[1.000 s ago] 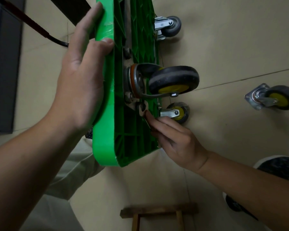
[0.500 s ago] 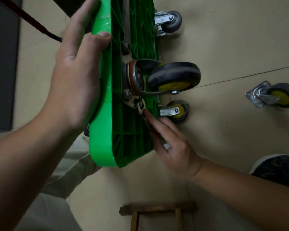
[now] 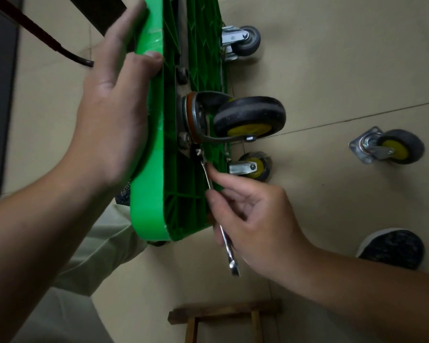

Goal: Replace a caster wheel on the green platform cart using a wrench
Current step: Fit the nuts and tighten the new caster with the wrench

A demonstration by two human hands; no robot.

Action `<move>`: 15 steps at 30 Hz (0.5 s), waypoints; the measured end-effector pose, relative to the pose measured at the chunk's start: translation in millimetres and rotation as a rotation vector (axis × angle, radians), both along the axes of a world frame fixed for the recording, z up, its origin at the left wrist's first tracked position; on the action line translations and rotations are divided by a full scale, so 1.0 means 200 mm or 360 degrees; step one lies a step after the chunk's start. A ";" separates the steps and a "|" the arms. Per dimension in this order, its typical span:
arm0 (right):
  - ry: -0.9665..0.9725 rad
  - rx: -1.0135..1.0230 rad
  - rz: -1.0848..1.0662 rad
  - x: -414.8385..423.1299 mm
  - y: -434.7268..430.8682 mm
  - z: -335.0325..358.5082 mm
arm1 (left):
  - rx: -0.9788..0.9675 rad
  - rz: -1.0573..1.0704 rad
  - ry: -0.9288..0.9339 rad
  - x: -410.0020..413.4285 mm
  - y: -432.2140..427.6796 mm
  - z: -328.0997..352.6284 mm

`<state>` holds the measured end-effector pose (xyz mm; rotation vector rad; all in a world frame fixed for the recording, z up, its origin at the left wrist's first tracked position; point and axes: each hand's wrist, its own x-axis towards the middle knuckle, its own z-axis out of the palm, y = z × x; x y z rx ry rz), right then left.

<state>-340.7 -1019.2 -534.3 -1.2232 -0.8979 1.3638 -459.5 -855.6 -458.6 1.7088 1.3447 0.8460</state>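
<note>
Far end of the wrench (image 3: 230, 256) too blurred to read, cart (image 3: 149, 181) runs off the top, left hand (image 3: 109, 120) motion-smeared

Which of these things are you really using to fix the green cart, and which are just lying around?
For the job:
- green cart, tipped on its side
- left hand, holding the cart's edge
- right hand, holding the wrench up to the big caster wheel and its mount
- loose caster, on the floor

Just lying about:
- wooden stool
- dark shoe
</note>
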 end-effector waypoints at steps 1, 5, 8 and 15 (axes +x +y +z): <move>0.0101 -0.0099 -0.0033 0.00 0.02 0.07 | 0.0001 -0.0005 0.0016 -0.01 0.00 0.01; 0.0529 -0.0521 -0.0091 0.05 0.14 0.26 | -0.0041 -0.0040 0.0039 0.01 -0.05 0.07; 0.0707 -0.0661 -0.0021 0.09 0.23 0.33 | -0.0072 -0.0079 0.0078 0.00 -0.06 0.09; 0.0533 -0.0689 -0.0038 0.14 0.14 0.39 | -0.0037 -0.0121 0.0079 -0.02 -0.04 0.06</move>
